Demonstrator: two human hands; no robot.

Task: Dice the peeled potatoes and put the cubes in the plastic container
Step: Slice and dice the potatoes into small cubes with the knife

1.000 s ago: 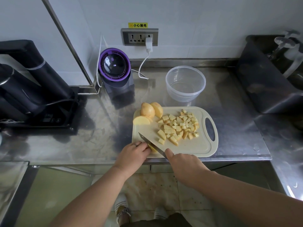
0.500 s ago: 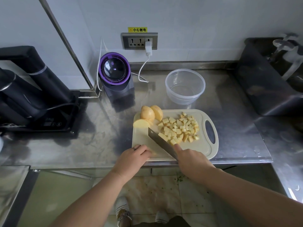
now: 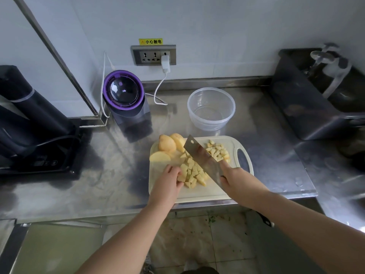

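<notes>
Scooping time, by the look of it: the cubes [image 3: 192, 174] sit heaped in the middle of the board [image 3: 199, 192]. The left hand [image 3: 167, 182] cups their near-left edge, fingers curled round a few pieces and thumb tucked under.

A second ago that hand was pinning a last sliver at the board's front edge while the blade chopped down. Now the sliver is cut and the pile reaches further forward. The cleaver [image 3: 201, 157] is up off its edge, tilted with its broad face showing, slanting across the heap. The right hand [image 3: 235, 180] wraps its fingers firmly round the handle. I read that as chopping paused and the blade being loaded as a shovel, cubes pushed against it.

The container [image 3: 209, 125] waits just beyond the board's far edge with nothing in it, so no transfer has happened. Three potatoes [image 3: 166, 144] sit uncut at the far-left corner, one a half with a smooth flat face, so dicing isn't over either.

Textures: the cubes are pale yellow, uneven and sharp-cornered, some nearer wedges. More lie scattered right of the blade. The cleaver is a plain steel rectangle with a hole near its far corner. The board is cream plastic with rounded corners and an oval grip slot on the right. The container is round, thin and clear. Underneath is a smudged steel counter [image 3: 110, 175], with a purple-rimmed appliance [image 3: 124, 93] at the back.
</notes>
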